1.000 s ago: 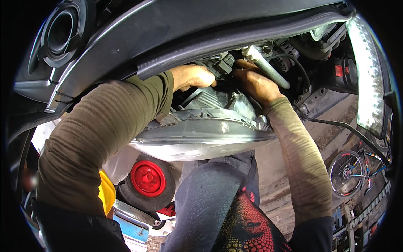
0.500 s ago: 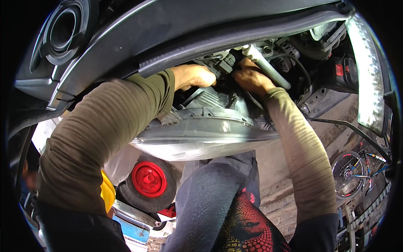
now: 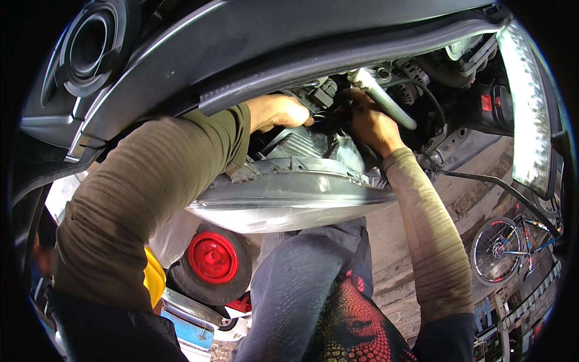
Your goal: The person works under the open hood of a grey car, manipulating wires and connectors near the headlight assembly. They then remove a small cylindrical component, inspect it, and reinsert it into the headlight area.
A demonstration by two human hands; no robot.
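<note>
Clear-lensed car headlight with a grey and black plastic housing [image 3: 289, 193] is what I've got mid-picture on the head cam, sitting along the near edge of the open engine bay [image 3: 464, 148], lens side toward the wearer's body. Can't tell from my end if it's fixed or loose.

Left hand [image 3: 280, 113] reaches in behind the housing, just under the ribbed end of a long black rubber seal [image 3: 338, 55]. Right hand [image 3: 375, 125] is bent in from the other side, right by a pale grey tube [image 3: 392, 105]. Both sets of fingertips vanish into the dark spot behind the light, so no clue whether either one is gripping or loose, sorry. The hands look close but apart.

Off at the bay's right edge there's a bright white light strip [image 3: 531, 114]. Down on the floor I see a black tyre on a red rim [image 3: 212, 257], plus a bicycle [image 3: 503, 250] further right.
</note>
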